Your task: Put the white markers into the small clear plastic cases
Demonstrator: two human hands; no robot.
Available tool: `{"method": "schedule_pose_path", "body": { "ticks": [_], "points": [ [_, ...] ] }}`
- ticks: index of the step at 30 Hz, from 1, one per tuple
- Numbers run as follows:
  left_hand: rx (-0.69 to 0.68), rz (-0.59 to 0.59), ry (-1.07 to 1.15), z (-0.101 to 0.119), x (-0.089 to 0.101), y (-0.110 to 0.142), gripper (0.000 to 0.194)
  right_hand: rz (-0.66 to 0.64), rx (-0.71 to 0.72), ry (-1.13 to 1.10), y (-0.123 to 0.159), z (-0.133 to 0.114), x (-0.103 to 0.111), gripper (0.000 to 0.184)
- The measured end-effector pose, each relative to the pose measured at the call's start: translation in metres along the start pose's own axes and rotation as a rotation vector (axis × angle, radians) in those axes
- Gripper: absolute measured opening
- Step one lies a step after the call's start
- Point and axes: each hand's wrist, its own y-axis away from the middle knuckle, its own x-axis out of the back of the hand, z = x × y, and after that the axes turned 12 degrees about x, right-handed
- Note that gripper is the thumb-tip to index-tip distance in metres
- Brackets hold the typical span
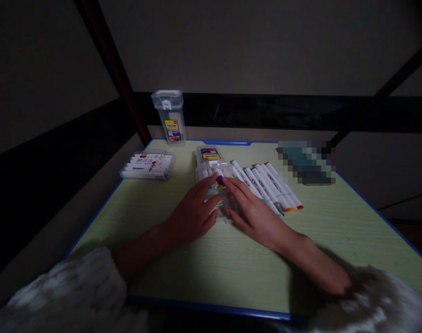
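Note:
A clear plastic marker case point(228, 203) lies opened in the middle of the table, with white markers point(205, 173) in its far part. A purple marker end point(219, 179) shows between the fingertips of both hands. My left hand point(195, 210) reaches over the case from the left, its fingers stretched and the thumb apart. From the other side my right hand point(254, 212) leans in, fingertips touching near the purple end and thumb held away. Both hands partly hide the case. Just right of it, several loose white markers point(262, 182) with coloured ends lie side by side.
A lidded clear box point(169, 118) stands upright at the back left corner. In front of it lies a flat case of markers point(147, 165). Behind the opened case is a yellow-labelled clear container point(210, 155). A blurred-out phone-like object point(306, 164) lies at the right of the blue-edged table point(204, 273).

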Motion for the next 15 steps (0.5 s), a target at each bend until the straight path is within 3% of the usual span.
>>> {"method": "schedule_pose_path", "body": {
  "ticks": [8,15],
  "points": [
    [0.009,-0.009,-0.007,-0.0002,-0.0001,0.0001,0.027,-0.006,0.010,0.020,-0.0005,-0.0016,0.0014,0.061],
    [-0.012,-0.027,-0.047,-0.0015,0.0003,-0.0002,0.029,-0.098,-0.015,0.070,-0.0009,-0.0046,0.0036,0.035]
  ]
}}
